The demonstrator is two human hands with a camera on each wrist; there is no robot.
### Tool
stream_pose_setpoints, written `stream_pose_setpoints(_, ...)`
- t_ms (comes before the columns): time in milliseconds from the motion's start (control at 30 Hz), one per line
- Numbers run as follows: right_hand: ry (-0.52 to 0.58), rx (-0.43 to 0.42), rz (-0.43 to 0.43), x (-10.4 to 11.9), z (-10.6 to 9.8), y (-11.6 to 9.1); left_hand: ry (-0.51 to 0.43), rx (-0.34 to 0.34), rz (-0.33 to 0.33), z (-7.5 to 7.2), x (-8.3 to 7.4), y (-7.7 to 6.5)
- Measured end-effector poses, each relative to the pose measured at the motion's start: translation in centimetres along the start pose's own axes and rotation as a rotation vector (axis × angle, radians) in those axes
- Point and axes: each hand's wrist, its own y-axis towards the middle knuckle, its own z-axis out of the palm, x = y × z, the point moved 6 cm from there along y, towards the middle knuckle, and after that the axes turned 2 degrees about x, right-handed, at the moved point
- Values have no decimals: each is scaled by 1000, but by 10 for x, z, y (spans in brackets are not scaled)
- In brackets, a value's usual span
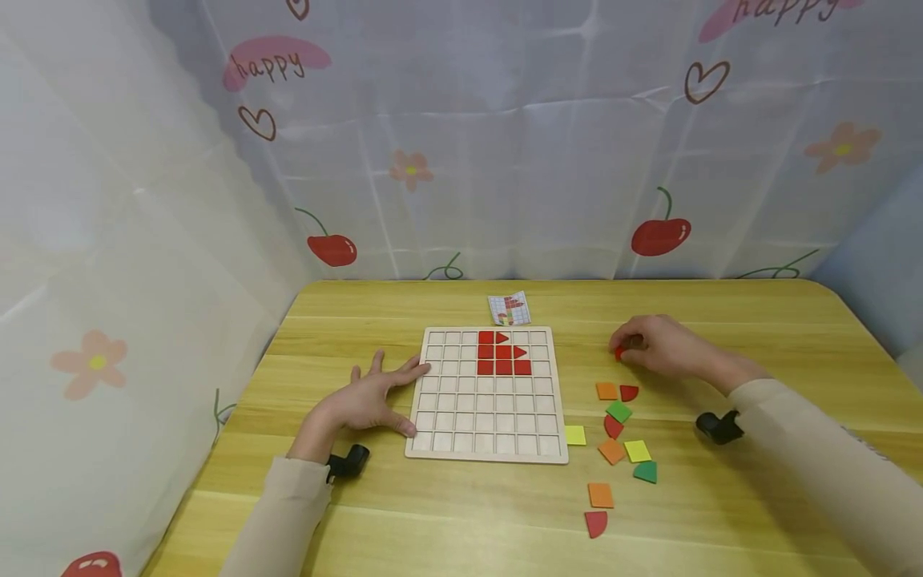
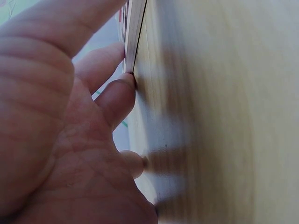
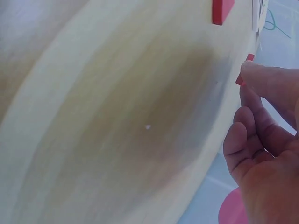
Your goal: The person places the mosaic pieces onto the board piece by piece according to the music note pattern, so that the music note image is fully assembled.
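My left hand [image 1: 368, 397] lies with spread fingers at the left side of a square wooden grid board [image 1: 472, 422], its thumb and index finger touching the edge. In the left wrist view, fingertips [image 2: 122, 91] meet the board's side. Several red pieces [image 1: 504, 367], squares and triangles, fill cells in the board's upper part. Off to the right, my right hand [image 1: 667, 346] pinches a small red piece [image 3: 251, 58] between thumb and fingers, above the table; its full shape is hidden by the fingers.
Behind the board lies a small printed card [image 1: 499, 309] with a coloured grid pattern. Right of the board are loose pieces: a red quarter-circle [image 1: 630, 393], an orange square [image 1: 601, 495], a green quarter-circle [image 1: 646, 472], a yellow square [image 1: 575, 435] and others. A printed curtain [image 1: 548, 184] hangs behind the table.
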Motion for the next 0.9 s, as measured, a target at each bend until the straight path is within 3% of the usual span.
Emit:
stream_pose_setpoints(400,17,27,-6,14,1,11,-9,2,1,0,0,0)
stream_pose_setpoints(900,8,92,-74,54,14,39,-7,4,-2,0,-2,-1)
